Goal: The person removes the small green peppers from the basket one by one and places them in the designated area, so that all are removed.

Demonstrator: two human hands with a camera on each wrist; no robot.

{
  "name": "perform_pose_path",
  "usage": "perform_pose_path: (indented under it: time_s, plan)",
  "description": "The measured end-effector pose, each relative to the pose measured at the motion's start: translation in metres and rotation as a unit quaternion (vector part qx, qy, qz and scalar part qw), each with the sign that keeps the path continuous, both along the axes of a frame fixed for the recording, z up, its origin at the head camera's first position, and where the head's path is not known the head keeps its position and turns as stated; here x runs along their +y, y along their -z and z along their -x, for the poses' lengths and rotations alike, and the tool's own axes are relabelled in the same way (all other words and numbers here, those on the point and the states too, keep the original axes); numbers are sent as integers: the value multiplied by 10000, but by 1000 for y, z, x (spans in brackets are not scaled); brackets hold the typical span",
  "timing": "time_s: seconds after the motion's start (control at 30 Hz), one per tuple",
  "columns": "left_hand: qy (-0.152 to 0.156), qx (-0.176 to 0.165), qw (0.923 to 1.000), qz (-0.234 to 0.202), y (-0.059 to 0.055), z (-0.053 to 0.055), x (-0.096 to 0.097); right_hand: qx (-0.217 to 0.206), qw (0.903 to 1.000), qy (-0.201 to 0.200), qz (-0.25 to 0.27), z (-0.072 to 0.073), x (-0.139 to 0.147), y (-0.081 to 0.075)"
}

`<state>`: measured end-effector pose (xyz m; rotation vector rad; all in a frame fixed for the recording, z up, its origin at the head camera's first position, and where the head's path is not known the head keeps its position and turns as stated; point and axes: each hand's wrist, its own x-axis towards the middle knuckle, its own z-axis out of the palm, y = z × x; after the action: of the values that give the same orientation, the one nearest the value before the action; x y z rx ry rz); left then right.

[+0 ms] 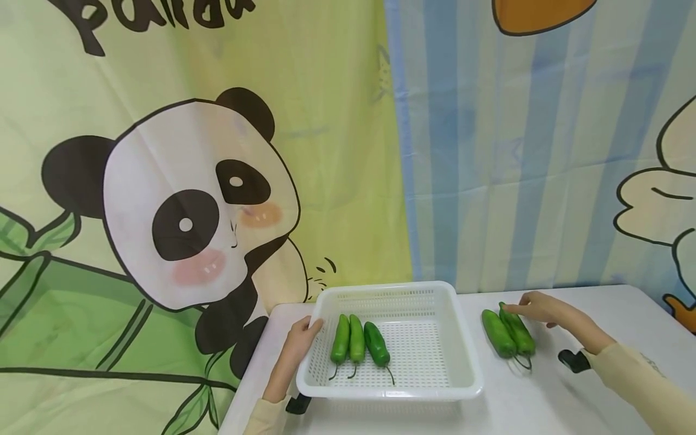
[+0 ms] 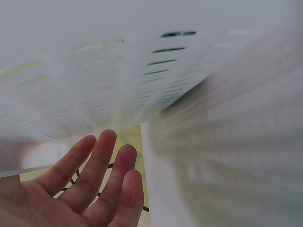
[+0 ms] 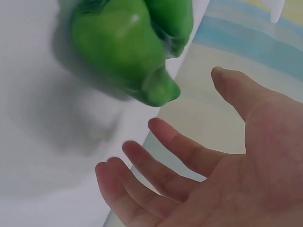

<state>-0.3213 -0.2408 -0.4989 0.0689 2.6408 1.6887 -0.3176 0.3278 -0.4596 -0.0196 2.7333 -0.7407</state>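
Note:
A white plastic basket (image 1: 388, 391) with slotted walls stands on the table. Three green peppers, among them a darker one (image 1: 377, 344), lie side by side in its left half, stems toward me. At the left rim is my left hand (image 1: 299, 339), its thumb over the edge. Its fingers (image 2: 105, 153) extend loosely along the outer wall in the left wrist view. Right of the basket, two more green peppers (image 1: 498, 334) lie together. My right hand (image 1: 544, 308) reaches over their far end, holding nothing. In the right wrist view its fingers are spread below a pepper's blunt tip (image 3: 161, 90).
The white table (image 1: 598, 302) runs back to a hanging cloth (image 1: 348, 181) printed with a panda and blue stripes. Dark straps show at both wrists, beside light sleeves.

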Motion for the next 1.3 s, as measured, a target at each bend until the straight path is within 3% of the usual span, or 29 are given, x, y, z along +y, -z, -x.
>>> perform_pose_path:
  time_s: [0.17, 0.43, 0.83, 1.1, 1.3]
  plan:
    - [23, 9, 10000, 15, 0, 1, 1, 189, 9998, -113, 19, 1, -6, -7]
    - [-47, -26, 10000, 1, -2, -3, 0, 595, 9960, -628, 211, -7, -31, -28]
    - [13, 20, 10000, -68, -3, -4, 1, 923, 9916, -782, 458, -17, -79, -41]
    - [-21, -6, 10000, -55, -1, -1, 0, 1154, 9858, -1075, 574, -31, -115, -54]
    - [-66, 25, 10000, -20, 1, 0, 0, 1619, 9764, -1350, 461, -42, -139, -62]
